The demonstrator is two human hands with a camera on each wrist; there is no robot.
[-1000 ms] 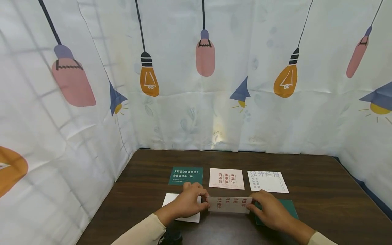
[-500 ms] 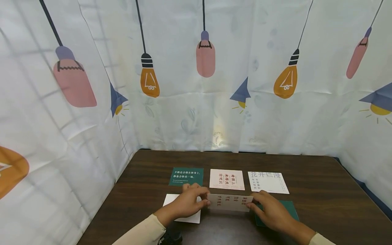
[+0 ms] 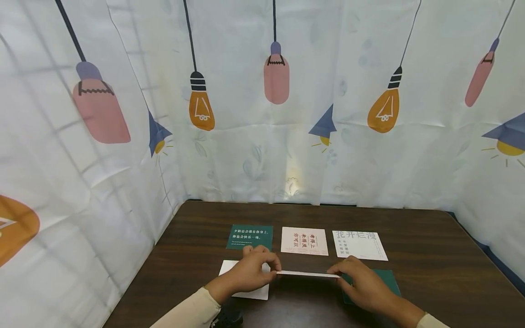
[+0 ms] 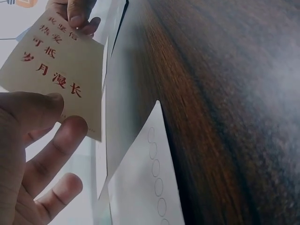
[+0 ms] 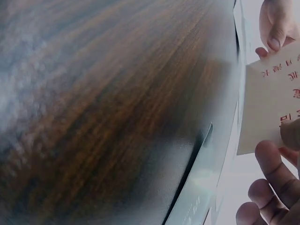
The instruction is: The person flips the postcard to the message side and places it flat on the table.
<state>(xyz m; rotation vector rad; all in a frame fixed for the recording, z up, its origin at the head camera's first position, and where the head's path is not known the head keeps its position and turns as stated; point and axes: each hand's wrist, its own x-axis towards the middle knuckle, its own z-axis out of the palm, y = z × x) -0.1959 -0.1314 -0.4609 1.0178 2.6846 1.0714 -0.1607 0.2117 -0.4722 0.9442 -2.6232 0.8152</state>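
A pale postcard printed with red Chinese characters is stretched between both hands above the table. My left hand pinches its left end between thumb and fingers, and my right hand pinches the right end. Seen from the head, the postcard shows only as a thin white edge; both wrist views show its printed underside. Below my left hand lies a white card with a row of small circles outlined on it. A dark green card lies partly hidden under my right hand.
Further back on the dark wooden table lie a green card with white text, a pinkish card with red text and a white card with grey text. A small black object sits near the left sleeve. Patterned curtain surrounds the table.
The postcard has tilted from showing its red-printed face to nearly edge-on in the head view. Both hands have stayed in about the same place, still gripping its ends.
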